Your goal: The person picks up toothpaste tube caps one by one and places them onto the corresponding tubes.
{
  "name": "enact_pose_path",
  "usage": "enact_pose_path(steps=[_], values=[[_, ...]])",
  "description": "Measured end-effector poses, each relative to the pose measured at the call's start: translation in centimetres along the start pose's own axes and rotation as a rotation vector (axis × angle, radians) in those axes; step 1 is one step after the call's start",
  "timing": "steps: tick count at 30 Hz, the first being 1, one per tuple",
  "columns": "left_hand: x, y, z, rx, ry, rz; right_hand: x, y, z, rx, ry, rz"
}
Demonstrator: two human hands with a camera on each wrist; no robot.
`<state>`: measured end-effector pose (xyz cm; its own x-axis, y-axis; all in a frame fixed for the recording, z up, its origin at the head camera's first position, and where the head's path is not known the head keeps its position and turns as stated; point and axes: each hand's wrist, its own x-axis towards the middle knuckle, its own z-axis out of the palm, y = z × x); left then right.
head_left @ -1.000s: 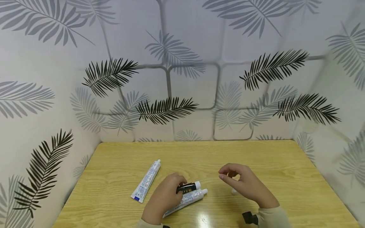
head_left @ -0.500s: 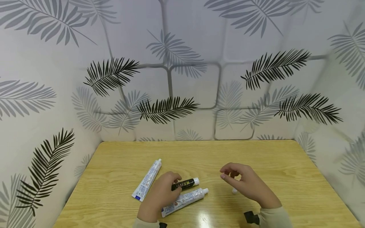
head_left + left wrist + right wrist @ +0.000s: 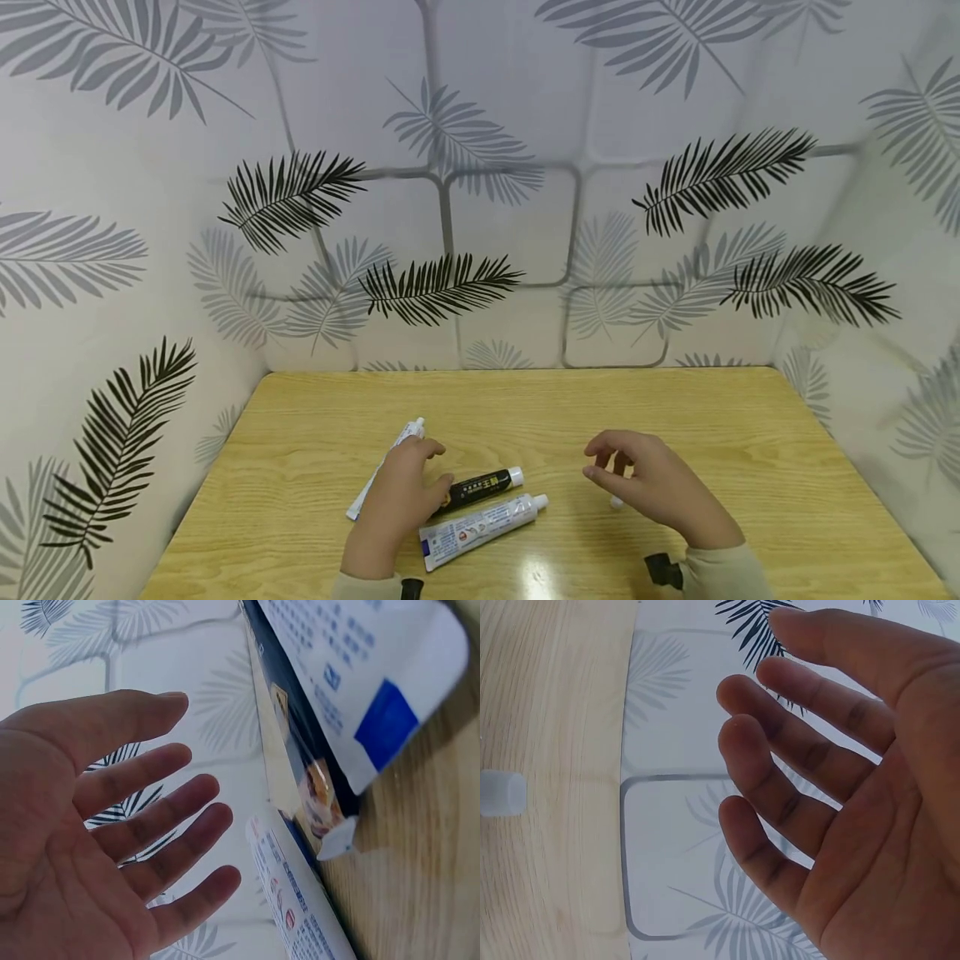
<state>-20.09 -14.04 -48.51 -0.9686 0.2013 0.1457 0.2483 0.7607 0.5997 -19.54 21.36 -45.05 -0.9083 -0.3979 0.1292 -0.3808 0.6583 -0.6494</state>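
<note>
My left hand (image 3: pixel 397 497) hovers over the left part of the table, its fingers spread and holding nothing in the left wrist view. Beneath and beside it lie three toothpaste tubes. The black tube (image 3: pixel 480 488) with a white cap points right, its tail end hidden by the hand in the head view. Just in front of it lies a white tube (image 3: pixel 483 531) with a blue end. Partly behind the hand is another white tube (image 3: pixel 411 431), lying diagonally. My right hand (image 3: pixel 652 483) is raised with relaxed, slightly bent fingers and nothing in it. Near it sits a small white cap (image 3: pixel 502 793).
The wooden table (image 3: pixel 787 500) reaches back to a wall (image 3: pixel 510 225) with a leaf pattern. Patterned side walls stand at left and right. A dark strap (image 3: pixel 663 571) sits at the right wrist.
My left hand has let go of the black tube and moved left, towards the diagonal white tube. The black tube now lies apart from the front white tube. My right hand has hardly moved.
</note>
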Motion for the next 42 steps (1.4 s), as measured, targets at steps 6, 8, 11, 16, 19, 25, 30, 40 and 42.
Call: enact_pose_path(steps=[6, 8, 11, 16, 19, 25, 30, 40, 42], values=[[0.0, -0.6, -0.2, 0.036, 0.059, -0.033, -0.1, 0.1, 0.0, -0.031, -0.009, 0.041], [0.0, -0.8, -0.3, 0.049, 0.079, -0.043, -0.1, 0.2, 0.0, -0.024, -0.018, 0.051], [0.2, -1.1, -0.4, 0.046, 0.103, -0.056, 0.0, 0.4, 0.0, -0.022, -0.031, 0.06], [0.1, -1.6, -0.9, 0.012, 0.103, -0.081, 0.0, 0.6, -0.1, -0.047, -0.054, 0.089], [0.0, -1.8, -1.1, 0.017, 0.094, -0.106, 0.0, 0.9, 0.0, -0.062, -0.074, 0.115], [-0.1, -2.1, -1.3, 0.035, 0.086, -0.143, 0.0, 1.9, 0.5, -0.093, -0.11, 0.213], [-0.1, -2.4, -1.3, 0.045, 0.082, -0.165, 0.0, 2.4, 0.8, -0.181, -0.099, 0.292], [-0.2, -2.8, -1.4, 0.088, 0.047, -0.227, 0.1, 3.1, 1.2, -0.16, -0.142, 0.35], [-0.1, -2.9, -1.3, 0.09, 0.041, -0.228, 0.2, 3.1, 1.3, -0.154, -0.153, 0.368]])
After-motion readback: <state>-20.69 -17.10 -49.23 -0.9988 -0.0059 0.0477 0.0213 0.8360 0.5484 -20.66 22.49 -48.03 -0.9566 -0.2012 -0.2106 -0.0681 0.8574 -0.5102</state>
